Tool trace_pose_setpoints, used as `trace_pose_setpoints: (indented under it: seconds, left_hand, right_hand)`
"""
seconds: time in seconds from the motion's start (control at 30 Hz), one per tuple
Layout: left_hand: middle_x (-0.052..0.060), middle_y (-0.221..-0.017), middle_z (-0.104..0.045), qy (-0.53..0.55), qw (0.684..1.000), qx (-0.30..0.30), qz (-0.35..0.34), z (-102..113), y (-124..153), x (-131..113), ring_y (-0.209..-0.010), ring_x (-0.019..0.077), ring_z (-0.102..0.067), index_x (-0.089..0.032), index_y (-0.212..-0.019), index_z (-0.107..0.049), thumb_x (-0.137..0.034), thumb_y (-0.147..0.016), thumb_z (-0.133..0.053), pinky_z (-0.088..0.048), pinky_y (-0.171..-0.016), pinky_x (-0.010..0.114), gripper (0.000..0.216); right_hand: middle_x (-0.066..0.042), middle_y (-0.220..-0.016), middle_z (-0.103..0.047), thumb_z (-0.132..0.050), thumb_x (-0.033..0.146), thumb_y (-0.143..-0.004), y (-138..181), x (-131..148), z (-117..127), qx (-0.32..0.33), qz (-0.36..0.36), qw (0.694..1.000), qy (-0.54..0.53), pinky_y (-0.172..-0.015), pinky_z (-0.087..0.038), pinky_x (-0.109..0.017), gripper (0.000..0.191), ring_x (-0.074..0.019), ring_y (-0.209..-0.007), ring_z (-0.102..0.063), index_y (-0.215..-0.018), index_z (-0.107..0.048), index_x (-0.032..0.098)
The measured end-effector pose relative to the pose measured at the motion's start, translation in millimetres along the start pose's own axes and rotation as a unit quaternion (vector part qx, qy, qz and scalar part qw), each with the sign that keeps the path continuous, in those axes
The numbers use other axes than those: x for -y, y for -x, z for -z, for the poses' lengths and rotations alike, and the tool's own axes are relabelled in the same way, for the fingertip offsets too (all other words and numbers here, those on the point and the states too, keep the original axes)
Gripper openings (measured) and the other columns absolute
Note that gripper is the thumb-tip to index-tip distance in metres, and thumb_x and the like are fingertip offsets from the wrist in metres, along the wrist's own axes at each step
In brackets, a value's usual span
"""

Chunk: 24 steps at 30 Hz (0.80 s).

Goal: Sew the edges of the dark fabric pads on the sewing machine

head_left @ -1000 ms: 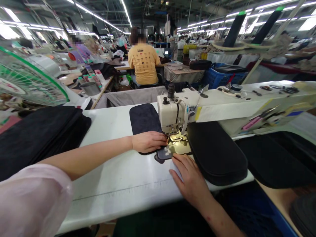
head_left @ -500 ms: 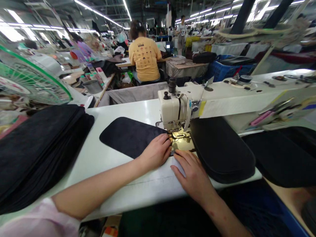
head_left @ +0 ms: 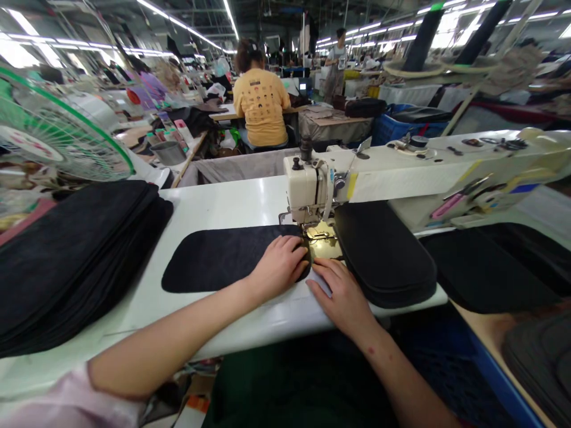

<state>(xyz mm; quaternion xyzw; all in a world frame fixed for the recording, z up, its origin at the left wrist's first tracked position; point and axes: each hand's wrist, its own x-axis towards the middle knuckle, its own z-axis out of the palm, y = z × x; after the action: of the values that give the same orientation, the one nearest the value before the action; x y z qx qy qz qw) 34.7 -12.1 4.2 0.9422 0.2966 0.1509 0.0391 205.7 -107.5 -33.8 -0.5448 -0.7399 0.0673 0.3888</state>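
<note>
A black fabric panel (head_left: 214, 255) with rounded corners lies on the white sewing table, its right end beside the needle area of a sewing machine (head_left: 307, 187). My left hand (head_left: 281, 261) is closed on that end, its fingers bent and close together on the cloth. Just right of it, my right hand (head_left: 341, 294) rests with fingers stretched and thumb apart, fingertips near the panel's edge and the brass-coloured needle plate (head_left: 328, 246). The right hand holds nothing that I can see. The needle tip is too small to make out.
A thick pile of black panels (head_left: 75, 255) is at left, near a green-rimmed fan (head_left: 57, 131). Another black stack (head_left: 388, 255) sits under the machine arm, with more panels (head_left: 486, 267) further right. A blue crate (head_left: 482, 368) stands below. A person in yellow (head_left: 261, 107) sits ahead.
The panel has turned, its left end swinging toward me so it lies more level across the table. My left hand has turned with it; my right hand stays close by. The view has shifted slightly.
</note>
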Motion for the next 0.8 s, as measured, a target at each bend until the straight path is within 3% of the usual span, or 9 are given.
trace_pose_setpoints:
  seconds: [0.1,0.17,0.43,0.67,0.8]
  left_hand:
    - [0.014,-0.122,-0.066,0.062,0.979,0.069,-0.180,18.0,11.3,19.9,-0.116,0.0256,-0.060,-0.016,-0.124,-0.063,-0.025,-0.102,-0.046,-0.051,-0.100,0.041,0.030]
    - [0.014,-0.128,-0.065,0.078,0.969,0.078,-0.220,22.6,13.0,31.9,-0.122,0.0260,-0.057,-0.018,-0.133,-0.059,-0.024,-0.102,-0.046,-0.049,-0.103,0.042,0.035]
    - [0.014,-0.132,-0.063,0.074,0.974,0.065,-0.206,9.1,-7.7,63.7,-0.126,0.0266,-0.054,-0.018,-0.134,-0.060,-0.024,-0.102,-0.043,-0.045,-0.108,0.045,0.037]
    - [0.015,-0.124,-0.064,0.045,0.985,0.037,-0.161,4.6,-20.1,70.8,-0.117,0.0257,-0.058,-0.016,-0.128,-0.064,-0.023,-0.102,-0.041,-0.048,-0.103,0.045,0.035]
    - [0.016,-0.127,-0.064,0.026,0.981,0.045,-0.188,10.7,-22.9,78.9,-0.119,0.0271,-0.059,-0.017,-0.130,-0.063,-0.023,-0.102,-0.041,-0.049,-0.101,0.045,0.036]
  right_hand:
    - [-0.012,-0.124,-0.067,-0.054,0.028,-0.098,0.8,0.7,-0.7,0.000,-0.005,1.000,0.002,-0.103,-0.050,-0.050,0.024,-0.0293,-0.117,-0.060,-0.118,-0.065,0.018]
    - [-0.012,-0.125,-0.066,-0.054,0.029,-0.098,1.0,1.5,-1.2,0.002,-0.006,1.000,0.007,-0.104,-0.049,-0.050,0.024,-0.0293,-0.118,-0.060,-0.117,-0.065,0.019]
    - [-0.013,-0.123,-0.067,-0.053,0.032,-0.100,-0.2,2.8,-0.9,0.002,-0.023,1.000,0.001,-0.104,-0.049,-0.048,0.027,-0.0287,-0.116,-0.060,-0.118,-0.064,0.015]
    - [-0.012,-0.123,-0.067,-0.056,0.033,-0.099,1.0,1.5,-2.6,-0.002,-0.033,0.999,-0.009,-0.103,-0.049,-0.047,0.025,-0.0275,-0.116,-0.060,-0.117,-0.065,0.018]
    - [-0.012,-0.122,-0.067,-0.057,0.031,-0.098,1.4,2.1,-3.8,-0.008,-0.027,1.000,-0.001,-0.103,-0.050,-0.046,0.023,-0.0273,-0.116,-0.061,-0.116,-0.065,0.019]
